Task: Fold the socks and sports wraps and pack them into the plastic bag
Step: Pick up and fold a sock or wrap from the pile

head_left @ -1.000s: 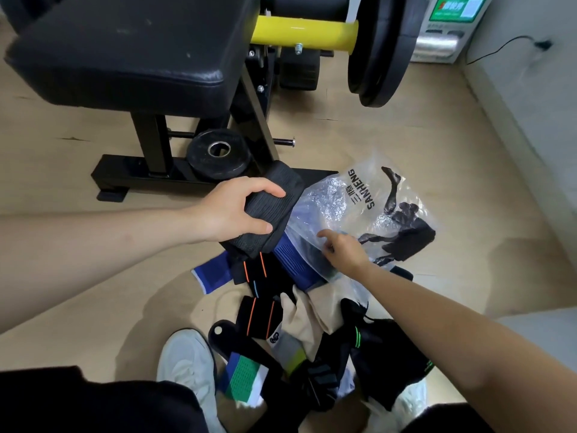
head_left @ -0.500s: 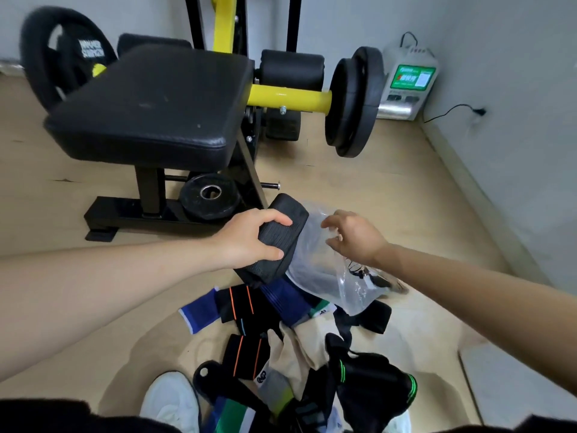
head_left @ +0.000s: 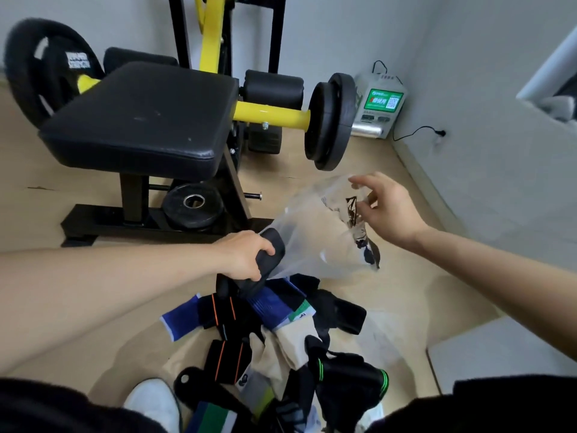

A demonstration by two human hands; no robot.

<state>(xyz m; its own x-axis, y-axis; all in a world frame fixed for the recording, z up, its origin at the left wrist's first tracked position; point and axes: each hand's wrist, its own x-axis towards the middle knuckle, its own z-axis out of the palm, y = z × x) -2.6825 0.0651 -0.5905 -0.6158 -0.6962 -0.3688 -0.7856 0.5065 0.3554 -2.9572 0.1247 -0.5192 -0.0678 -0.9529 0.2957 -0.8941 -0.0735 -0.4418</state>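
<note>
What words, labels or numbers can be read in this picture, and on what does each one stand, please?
On the weight plate: two lines of white lettering, too blurred to read.
On the green screen in the corner: white characters and a QR code, too blurred to read.
On the plastic bag: black print, crumpled, unreadable.
On the sock cuff: a small dark mark, too small to read.

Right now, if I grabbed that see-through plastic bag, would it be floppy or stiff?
Probably floppy: the plastic bag sags and creases between the left hand and the right hand. Likely very light, since it's thin enough to see the floor through. Maybe slippery too, as it looks glossy.
</note>
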